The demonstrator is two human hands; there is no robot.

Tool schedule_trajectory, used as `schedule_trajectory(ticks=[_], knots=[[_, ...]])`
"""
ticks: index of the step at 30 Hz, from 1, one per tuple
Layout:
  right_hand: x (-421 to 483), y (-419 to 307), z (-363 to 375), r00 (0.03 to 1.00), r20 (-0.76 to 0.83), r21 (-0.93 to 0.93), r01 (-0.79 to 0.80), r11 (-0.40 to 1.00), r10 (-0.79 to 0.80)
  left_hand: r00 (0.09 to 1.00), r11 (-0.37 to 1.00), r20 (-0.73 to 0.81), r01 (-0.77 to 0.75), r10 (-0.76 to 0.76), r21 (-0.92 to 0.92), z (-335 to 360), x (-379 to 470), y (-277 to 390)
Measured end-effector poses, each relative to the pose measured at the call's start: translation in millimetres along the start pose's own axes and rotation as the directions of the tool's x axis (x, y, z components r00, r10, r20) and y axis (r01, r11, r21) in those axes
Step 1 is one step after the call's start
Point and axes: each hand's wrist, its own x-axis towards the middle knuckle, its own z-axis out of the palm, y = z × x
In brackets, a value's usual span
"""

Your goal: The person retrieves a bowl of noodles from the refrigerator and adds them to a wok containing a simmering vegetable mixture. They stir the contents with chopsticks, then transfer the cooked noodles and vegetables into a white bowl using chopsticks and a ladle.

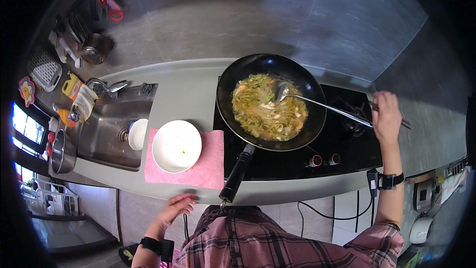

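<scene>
A black wok [269,61] sits on the black glass cooktop [344,149]. Inside it is a brothy mix of shredded greens, pale slices and orange pieces [264,119]. The metal ladle [327,106] rests with its bowl in this food, its handle slanting right. At that handle's far end is my right hand [386,117], slightly blurred and closed around thin dark chopsticks [405,124]; whether it also grips the ladle is hidden. My left hand [176,208] hovers empty by the counter's front edge, fingers loosely bent, below a white bowl [176,147] with small food specks.
The bowl stands on a pink cloth [210,160]. The wok's black handle [237,175] juts over the counter's front edge. Leftward, a steel sink [108,134] holds another white bowl [138,134]. Near its tap [118,86] are bottles and a draped cloth [84,100].
</scene>
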Motion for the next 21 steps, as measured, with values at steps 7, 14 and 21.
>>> schedule_trajectory(ticks=[7, 14, 21], knots=[[29.1, -87.7, -21.9, 0.855, 0.3, 0.866, -0.43, 0.254, 0.423, 0.96, 0.949, -0.251, -0.191, 0.127, -0.251, -38.7, 25.6, 22.7], [17.5, -173.9, 33.4, 0.903, 0.389, 0.852, -0.277, 0.444, -0.183, 0.985, 0.938, -0.069, -0.172, 0.159, -0.302, -67.5, 42.5, 64.4], [31.6, -186.7, 54.1, 0.849, 0.496, 0.805, -0.529, 0.269, 0.184, 0.992, 0.938, 0.048, -0.092, 0.114, -0.335, -75.7, 56.2, 88.3]])
